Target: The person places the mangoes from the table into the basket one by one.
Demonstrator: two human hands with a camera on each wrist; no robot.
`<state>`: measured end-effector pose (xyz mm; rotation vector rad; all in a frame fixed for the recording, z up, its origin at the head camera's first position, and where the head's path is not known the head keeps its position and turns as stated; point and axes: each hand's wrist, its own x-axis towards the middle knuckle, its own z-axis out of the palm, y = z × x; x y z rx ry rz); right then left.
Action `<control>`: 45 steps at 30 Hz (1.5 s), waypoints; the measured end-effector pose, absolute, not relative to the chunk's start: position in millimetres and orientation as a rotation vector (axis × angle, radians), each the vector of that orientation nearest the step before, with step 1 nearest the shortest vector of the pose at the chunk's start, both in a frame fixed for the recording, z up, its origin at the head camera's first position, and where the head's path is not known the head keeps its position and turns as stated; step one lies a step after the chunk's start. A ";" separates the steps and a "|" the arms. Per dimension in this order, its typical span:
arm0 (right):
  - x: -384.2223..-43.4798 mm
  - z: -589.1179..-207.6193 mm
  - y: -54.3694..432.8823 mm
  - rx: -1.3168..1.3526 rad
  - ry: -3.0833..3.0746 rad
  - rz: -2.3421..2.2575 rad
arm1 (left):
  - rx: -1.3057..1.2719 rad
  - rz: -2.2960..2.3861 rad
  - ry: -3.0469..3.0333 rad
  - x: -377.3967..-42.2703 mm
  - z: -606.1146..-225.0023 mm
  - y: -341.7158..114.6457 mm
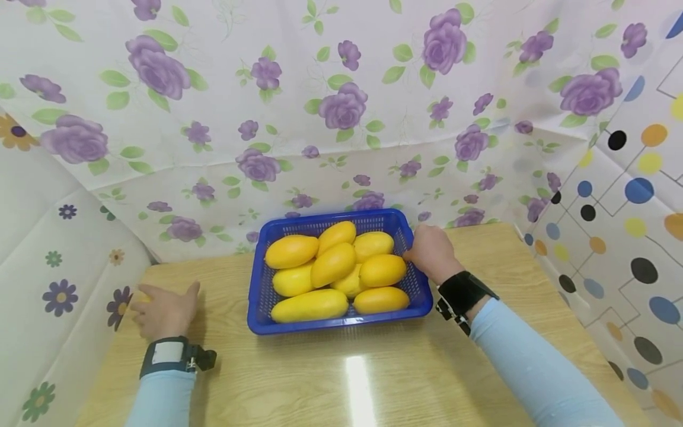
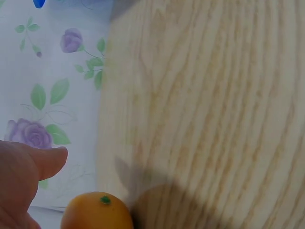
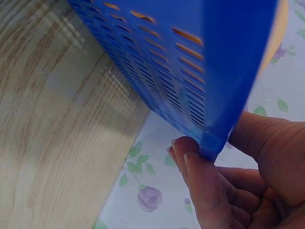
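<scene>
A blue plastic basket (image 1: 341, 323) with slotted sides holds several yellow mangoes (image 1: 309, 305) in a heap. My right hand (image 1: 434, 255) grips the basket's right rim; in the right wrist view, thumb and fingers (image 3: 205, 186) pinch the blue edge from both sides. Over at the left side of the table, my left hand (image 1: 166, 309) has its thumb spread away from the fingers. A yellow-orange mango (image 2: 97, 212) with a green stem spot lies by that hand, mostly hidden by it in the head view. The left thumb (image 2: 50, 162) is apart from this fruit.
The wooden table (image 1: 299, 379) carries the basket near its back edge. Behind it hangs a cloth (image 1: 299, 124) with purple flowers. A dotted sheet (image 1: 613, 249) stands on the right, and a white flowered sheet (image 1: 48, 249) on the left.
</scene>
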<state>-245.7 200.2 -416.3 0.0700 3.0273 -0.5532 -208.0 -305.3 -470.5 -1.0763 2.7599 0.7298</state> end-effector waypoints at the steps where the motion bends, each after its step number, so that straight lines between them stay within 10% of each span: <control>1: -245.6 -416.1 200.0 0.068 3.027 -0.555 | -1.068 0.716 2.760 -208.2 -472.1 -306.1; 45: -243.1 -412.7 197.7 0.096 3.008 -0.575 | -0.779 0.986 3.089 -212.0 -427.8 -269.0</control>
